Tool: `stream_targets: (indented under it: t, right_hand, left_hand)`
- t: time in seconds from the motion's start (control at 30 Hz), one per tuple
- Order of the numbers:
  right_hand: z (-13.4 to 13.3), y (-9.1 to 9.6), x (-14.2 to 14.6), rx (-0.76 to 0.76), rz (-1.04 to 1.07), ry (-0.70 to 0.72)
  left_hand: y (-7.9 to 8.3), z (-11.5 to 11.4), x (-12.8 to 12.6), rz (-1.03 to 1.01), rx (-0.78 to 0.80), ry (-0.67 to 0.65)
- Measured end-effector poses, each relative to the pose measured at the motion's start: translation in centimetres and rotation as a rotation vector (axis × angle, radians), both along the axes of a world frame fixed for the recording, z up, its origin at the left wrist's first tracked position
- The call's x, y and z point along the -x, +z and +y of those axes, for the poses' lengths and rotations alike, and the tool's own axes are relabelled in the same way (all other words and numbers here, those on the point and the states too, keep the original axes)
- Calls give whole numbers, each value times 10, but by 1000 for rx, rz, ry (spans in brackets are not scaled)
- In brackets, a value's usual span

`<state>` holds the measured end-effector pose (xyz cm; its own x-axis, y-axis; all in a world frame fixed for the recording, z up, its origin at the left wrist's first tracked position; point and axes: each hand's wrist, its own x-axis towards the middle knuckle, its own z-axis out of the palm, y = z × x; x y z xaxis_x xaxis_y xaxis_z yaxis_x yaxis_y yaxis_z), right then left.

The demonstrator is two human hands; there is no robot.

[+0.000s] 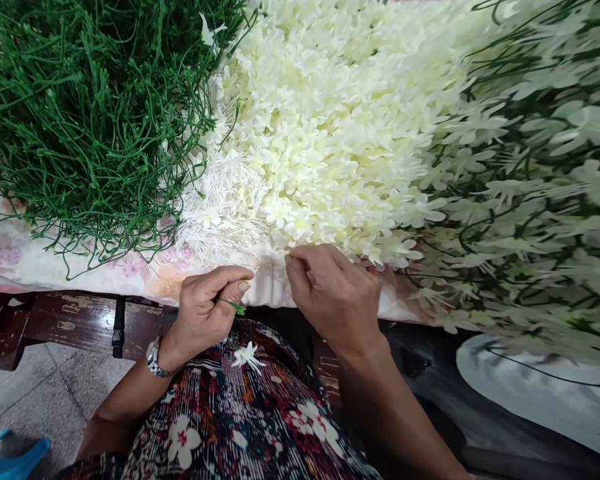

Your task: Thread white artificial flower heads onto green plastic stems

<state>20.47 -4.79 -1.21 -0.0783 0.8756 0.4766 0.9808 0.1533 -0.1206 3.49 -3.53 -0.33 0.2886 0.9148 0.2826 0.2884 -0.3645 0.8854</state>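
Note:
My left hand (207, 303) is closed in a pinch on a thin green plastic stem (234, 306), just above my lap. A watch sits on that wrist. My right hand (330, 290) is curled, fingertips pressed together at the near edge of a big heap of cream-white artificial petals (340, 127); what it pinches is too small to name. A single white flower (247, 355) lies on my patterned dress (250, 413). A patch of white plastic stamens (220, 207) lies just beyond my left hand.
A tangled pile of green stems (80, 113) fills the far left. Finished white-flowered green sprays (535, 200) are piled at the right. All rest on a floral cloth (40, 263) over a dark wooden table edge (70, 320). A blue object (10, 457) sits on the floor.

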Motion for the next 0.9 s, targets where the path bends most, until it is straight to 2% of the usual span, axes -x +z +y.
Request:
stream_targets:
  t: [0.27, 0.37, 0.43, 0.53, 0.63, 0.77, 0.9]
  right_hand:
    - [-16, 17, 5, 26, 373, 193]
    - [-19, 20, 12, 80, 467, 277]
    - [-17, 19, 15, 118, 492, 328]
    - [-9, 14, 16, 106, 461, 321]
    - [1, 9, 18, 114, 318, 279]
    - [7, 6, 25, 191, 120, 269]
    - [8, 6, 31, 194, 64, 255]
  left_hand:
    - [-1, -1, -10, 70, -11, -23]
    - [-1, -2, -6, 52, -69, -19]
    - [-1, -5, 0, 31, -50, 13]
    - [-2, -9, 12, 0, 62, 135]
    - [-4, -11, 22, -13, 136, 268]
    - [-4, -10, 24, -16, 185, 313]
    - [-3, -7, 23, -1, 189, 308]
